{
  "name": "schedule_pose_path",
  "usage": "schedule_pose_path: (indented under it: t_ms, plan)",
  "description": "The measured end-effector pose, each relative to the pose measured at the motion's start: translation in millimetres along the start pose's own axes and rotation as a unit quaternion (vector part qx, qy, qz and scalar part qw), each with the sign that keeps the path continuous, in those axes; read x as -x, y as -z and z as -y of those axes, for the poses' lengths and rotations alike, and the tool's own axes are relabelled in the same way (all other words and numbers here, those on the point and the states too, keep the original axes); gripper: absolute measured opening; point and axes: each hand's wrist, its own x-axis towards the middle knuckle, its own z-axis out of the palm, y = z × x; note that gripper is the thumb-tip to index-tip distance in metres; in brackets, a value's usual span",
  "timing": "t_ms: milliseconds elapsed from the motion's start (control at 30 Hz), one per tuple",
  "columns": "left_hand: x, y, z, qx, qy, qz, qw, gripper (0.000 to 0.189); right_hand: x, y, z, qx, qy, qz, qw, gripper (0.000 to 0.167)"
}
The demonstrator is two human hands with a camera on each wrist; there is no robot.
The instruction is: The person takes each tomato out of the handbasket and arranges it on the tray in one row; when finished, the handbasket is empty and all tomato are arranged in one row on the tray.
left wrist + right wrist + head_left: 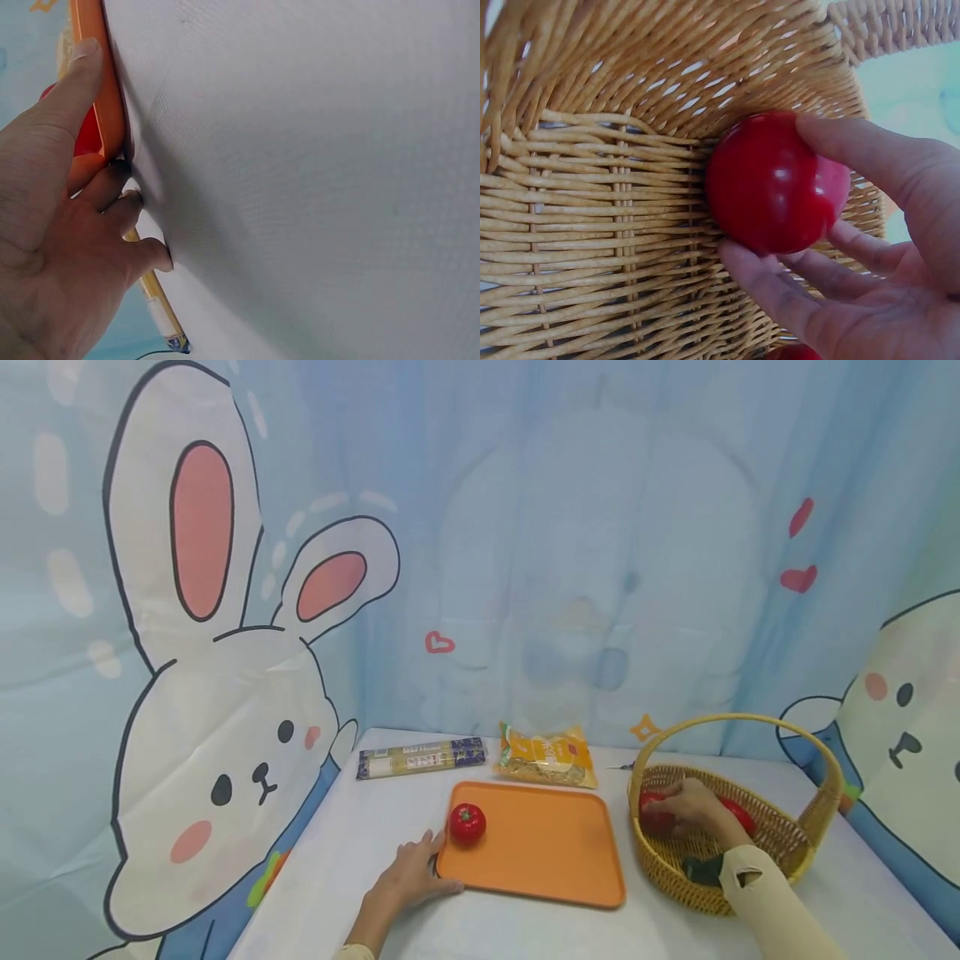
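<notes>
My left hand [411, 875] holds the near left corner of an orange tray [551, 843]. In the left wrist view the thumb lies along the tray's rim [112, 112], with the fingers bent by the corner. A red tomato [467, 824] with a green top sits at the tray's left side. Inside the wicker basket [651, 852] on the right, my right hand [693, 810] grips a glossy, round red tomato [761, 184] between thumb and fingers, close to the basket wall. Another red item [738, 816] lies in the basket, partly hidden by the right wrist.
Behind the tray lie long packs of noodles [422, 757] and a yellow food bag [546, 757]. The basket's tall handle [738, 717] arches above the right arm. A dark object [702, 870] shows beside the right sleeve; its kind is unclear. A printed curtain [555, 543] hangs behind the table.
</notes>
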Motion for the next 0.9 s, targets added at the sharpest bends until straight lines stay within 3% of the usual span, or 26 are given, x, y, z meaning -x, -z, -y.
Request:
schedule_pose_path:
  t_ms: [67,133,300,467,667,767,900]
  plan:
    - [-0.4,-0.3,-0.2,-0.001,0.003,0.001,1.0,0.093,0.6,0.5,1.7,0.0,0.006,0.006,1.0,0.063]
    - [-1.1,-1.0,-0.3,-0.001,0.008,0.002,1.0,0.093,2.3,0.4,2.4,-0.003,0.003,0.01,0.9999,0.066]
    - [-2.0,-2.1,-0.6,-0.004,0.018,0.007,0.9998,0.092,6.6,2.5,1.4,-0.014,0.009,0.012,0.9998,0.056]
    - [-1.7,0.0,-0.5,-0.005,0.012,0.005,0.9999,0.092,12.5,5.8,4.0,-0.057,0.025,0.017,0.9979,0.06]
    - [-0.4,-2.8,1.1,0.001,0.018,0.006,0.9998,0.093,21.2,4.4,3.6,-0.11,0.074,0.025,0.9908,0.075]
    - [-0.1,-1.9,-1.2,0.002,0.017,0.004,0.9998,0.092,20.8,5.6,2.2,-0.16,0.063,0.027,0.9847,0.074]
    - [0.1,-0.5,-1.7,0.006,0.017,0.003,0.9998,0.092,20.7,8.0,0.2,-0.187,0.052,0.025,0.9808,0.079]
